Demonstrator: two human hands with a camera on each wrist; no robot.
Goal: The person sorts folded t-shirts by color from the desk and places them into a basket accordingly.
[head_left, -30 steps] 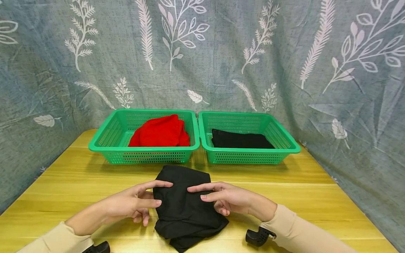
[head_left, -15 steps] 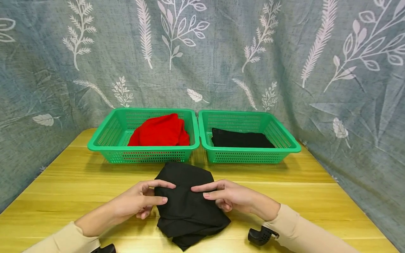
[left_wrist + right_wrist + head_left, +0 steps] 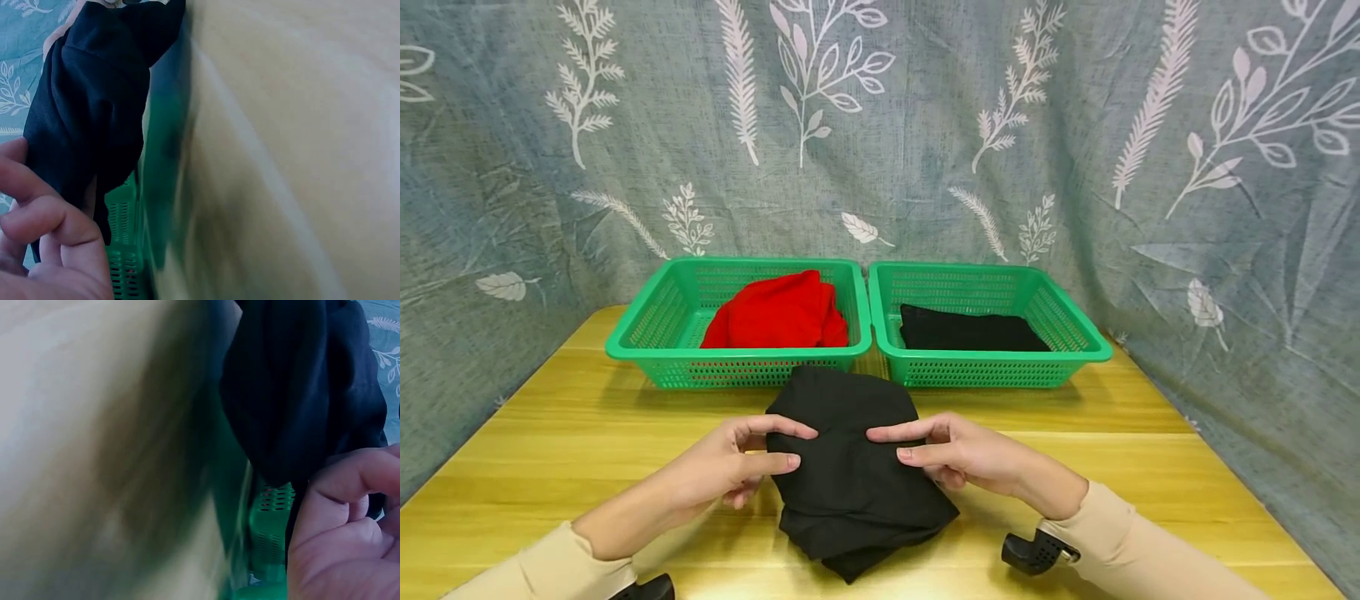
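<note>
A bundled black cloth (image 3: 850,492) is between both hands, its lower corner hanging toward the front of the table. My left hand (image 3: 722,462) grips its left side, thumb and index finger on top and the other fingers curled underneath. On the opposite side my right hand (image 3: 977,458) holds it the same way. In the left wrist view the black cloth (image 3: 94,100) hangs above the tabletop beside the curled fingers (image 3: 53,219). The right wrist view also shows the cloth (image 3: 294,387) raised over the table, partly covered by the right hand (image 3: 344,544).
Behind the cloth stand two green baskets side by side. The left basket (image 3: 647,354) contains red cloth (image 3: 775,312); the right basket (image 3: 1000,357) contains folded black cloth (image 3: 970,331). A patterned curtain (image 3: 910,108) closes off the back of the wooden table (image 3: 587,442).
Both hands have raised the black cloth slightly and carried it a little forward and right. Its top edge now overlaps the left basket's front in the head view.
</note>
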